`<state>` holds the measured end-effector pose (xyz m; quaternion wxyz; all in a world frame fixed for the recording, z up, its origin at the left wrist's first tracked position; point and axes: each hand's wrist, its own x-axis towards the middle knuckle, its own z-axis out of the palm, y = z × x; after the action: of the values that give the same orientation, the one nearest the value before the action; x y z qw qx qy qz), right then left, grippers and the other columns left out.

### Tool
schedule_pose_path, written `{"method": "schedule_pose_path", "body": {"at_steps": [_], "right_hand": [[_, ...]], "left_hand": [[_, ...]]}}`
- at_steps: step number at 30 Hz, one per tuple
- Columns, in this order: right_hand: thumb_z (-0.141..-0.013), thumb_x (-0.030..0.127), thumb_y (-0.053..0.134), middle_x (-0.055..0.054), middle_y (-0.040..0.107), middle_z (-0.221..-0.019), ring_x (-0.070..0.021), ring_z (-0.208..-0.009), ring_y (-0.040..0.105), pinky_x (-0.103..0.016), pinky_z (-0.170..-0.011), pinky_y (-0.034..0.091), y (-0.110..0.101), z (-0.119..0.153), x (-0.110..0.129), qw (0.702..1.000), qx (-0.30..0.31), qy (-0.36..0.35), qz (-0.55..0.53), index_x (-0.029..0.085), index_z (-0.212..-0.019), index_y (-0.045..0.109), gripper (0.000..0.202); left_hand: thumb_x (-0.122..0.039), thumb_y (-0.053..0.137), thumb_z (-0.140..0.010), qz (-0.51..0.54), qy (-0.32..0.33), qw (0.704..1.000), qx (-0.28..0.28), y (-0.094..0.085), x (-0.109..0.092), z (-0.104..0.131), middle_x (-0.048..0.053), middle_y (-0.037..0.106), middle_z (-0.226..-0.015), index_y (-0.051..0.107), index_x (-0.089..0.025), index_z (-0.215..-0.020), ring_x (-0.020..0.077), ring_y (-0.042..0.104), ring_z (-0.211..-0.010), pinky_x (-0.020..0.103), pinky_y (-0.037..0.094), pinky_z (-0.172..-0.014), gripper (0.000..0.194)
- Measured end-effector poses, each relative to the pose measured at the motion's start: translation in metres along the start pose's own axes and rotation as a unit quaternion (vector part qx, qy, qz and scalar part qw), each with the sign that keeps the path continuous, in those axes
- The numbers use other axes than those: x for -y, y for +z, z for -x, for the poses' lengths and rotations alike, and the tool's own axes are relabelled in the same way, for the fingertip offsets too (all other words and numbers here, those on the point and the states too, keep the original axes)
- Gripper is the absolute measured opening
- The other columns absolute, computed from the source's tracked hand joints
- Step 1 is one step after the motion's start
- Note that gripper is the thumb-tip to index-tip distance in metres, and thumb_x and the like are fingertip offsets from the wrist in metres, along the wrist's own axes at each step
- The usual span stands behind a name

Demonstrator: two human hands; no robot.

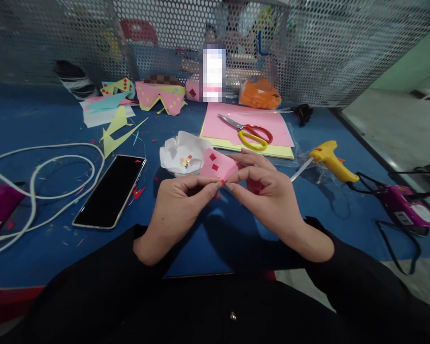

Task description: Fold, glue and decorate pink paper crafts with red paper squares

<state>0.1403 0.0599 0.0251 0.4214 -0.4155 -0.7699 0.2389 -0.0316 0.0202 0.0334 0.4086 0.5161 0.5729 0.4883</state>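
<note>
A: What's the biggest thing in front of me?

B: The blue table (39, 114), with a perforated screen behind it. On it, beyond your hands, pink sheets (251, 125) lie on yellow ones, scissors (249, 133) on top.

A: Any containers?

B: One: a white paper cup (179, 150), just left of the pink piece, open upward, with small coloured paper bits in it.

A: And around it?

B: Left of the cup, a dark phone (111, 191) lies flat, with white cable (39, 191) looped beyond it. Right of the cup, past your hands, sits a yellow glue gun (331, 160). Nothing blocks your hands.

A: My hands?

B: Your left hand (179, 203) and right hand (268, 193) both pinch the pink piece (218, 166) between fingertips, above the table. Its long axis runs from your fingers away toward the cup, near edge pointing at you. Small red squares dot it.
</note>
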Motion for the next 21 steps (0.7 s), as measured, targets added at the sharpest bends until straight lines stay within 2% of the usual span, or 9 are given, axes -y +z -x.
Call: {"method": "schedule_pose_path", "body": {"at_steps": [5, 21], "right_hand": [[-0.080, 0.024, 0.072, -0.007, 0.072, -0.124, -0.0292, -0.131, 0.055, -0.059, -0.113, 0.036, -0.0001, 0.0016, -0.0006, 1.000, -0.001, -0.003, 0.015, 0.024, -0.080, 0.075, 0.003], [-0.080, 0.025, 0.074, -0.006, 0.071, -0.125, -0.0288, -0.131, 0.056, -0.058, -0.114, 0.035, 0.0003, 0.0020, 0.0015, 1.000, -0.005, -0.002, 0.008, 0.024, -0.082, 0.072, 0.003]], "left_hand": [[-0.025, 0.076, -0.079, 0.023, 0.010, 1.000, -0.011, 0.0002, 0.0031, 0.0002, 0.001, 0.076, -0.069, 0.079, -0.021, -0.075, 0.0161, 0.071, -0.069, 0.027, 0.058, -0.072, 0.007], [-0.026, 0.076, -0.079, 0.002, 0.005, 1.000, -0.008, 0.0027, 0.0035, 0.0009, 0.002, 0.077, -0.071, 0.080, -0.021, -0.078, 0.0182, 0.073, -0.072, 0.027, 0.059, -0.072, 0.007]]}}
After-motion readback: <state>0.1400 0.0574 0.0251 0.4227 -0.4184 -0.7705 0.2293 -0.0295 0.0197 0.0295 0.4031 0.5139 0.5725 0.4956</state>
